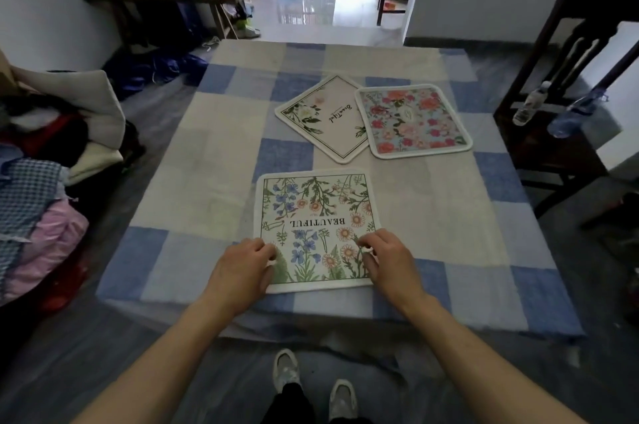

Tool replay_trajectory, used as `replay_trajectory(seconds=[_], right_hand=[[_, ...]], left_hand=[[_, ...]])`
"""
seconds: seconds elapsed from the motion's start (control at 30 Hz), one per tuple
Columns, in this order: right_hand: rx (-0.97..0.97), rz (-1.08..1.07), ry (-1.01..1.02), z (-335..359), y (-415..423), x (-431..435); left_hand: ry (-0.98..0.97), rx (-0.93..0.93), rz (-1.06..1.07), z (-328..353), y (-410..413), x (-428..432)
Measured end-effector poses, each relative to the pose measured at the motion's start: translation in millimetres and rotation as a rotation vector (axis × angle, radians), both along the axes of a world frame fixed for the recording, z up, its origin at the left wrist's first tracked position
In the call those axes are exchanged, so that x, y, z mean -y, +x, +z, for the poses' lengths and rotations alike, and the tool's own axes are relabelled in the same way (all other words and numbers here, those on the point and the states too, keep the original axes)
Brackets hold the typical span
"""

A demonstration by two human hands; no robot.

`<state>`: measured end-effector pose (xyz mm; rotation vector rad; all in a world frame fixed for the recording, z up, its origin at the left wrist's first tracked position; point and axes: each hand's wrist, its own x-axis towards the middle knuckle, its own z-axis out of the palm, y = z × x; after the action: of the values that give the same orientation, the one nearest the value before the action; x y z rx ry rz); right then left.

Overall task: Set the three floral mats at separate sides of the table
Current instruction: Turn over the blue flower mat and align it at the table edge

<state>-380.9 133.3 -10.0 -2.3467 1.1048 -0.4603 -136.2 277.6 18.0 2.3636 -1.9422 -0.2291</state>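
A white mat with blue and orange flowers and the word BEAUTIFUL (316, 216) lies flat at the near edge of the table (193, 153). My left hand (242, 269) pinches its near left side and my right hand (387, 259) pinches its near right side. Farther back, a cream mat with a thin green border and script lettering (326, 115) lies turned like a diamond. A light blue mat covered in red and pink roses (413, 120) sits to its right, its left edge overlapping the cream mat.
A blue and cream checked cloth covers the table. A dark wooden chair (567, 105) with two plastic bottles (529, 105) stands at the right. Piled clothes (45, 181) sit at the left. My feet (311, 385) show below the near edge.
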Motion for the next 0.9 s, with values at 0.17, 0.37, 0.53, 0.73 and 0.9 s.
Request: replay_trajectory(seconds=[0.17,0.37,0.53,0.73,0.9], right_hand=[[-0.051,-0.058,0.031,-1,12,15],[-0.121,-0.159,0.064,-8,39,38],[-0.1,-0.282,0.087,-4,72,46],[-0.126,-0.488,0.108,-14,88,34],[-0.106,-0.729,0.203,-27,82,13]], left_hand=[[-0.013,-0.055,0.025,-1,21,22],[-0.001,-0.067,-0.066,-4,66,75],[-0.043,-0.123,-0.156,-4,113,131],[-0.001,-0.155,-0.297,-18,127,183],[0.069,-0.173,-0.348,-26,109,200]])
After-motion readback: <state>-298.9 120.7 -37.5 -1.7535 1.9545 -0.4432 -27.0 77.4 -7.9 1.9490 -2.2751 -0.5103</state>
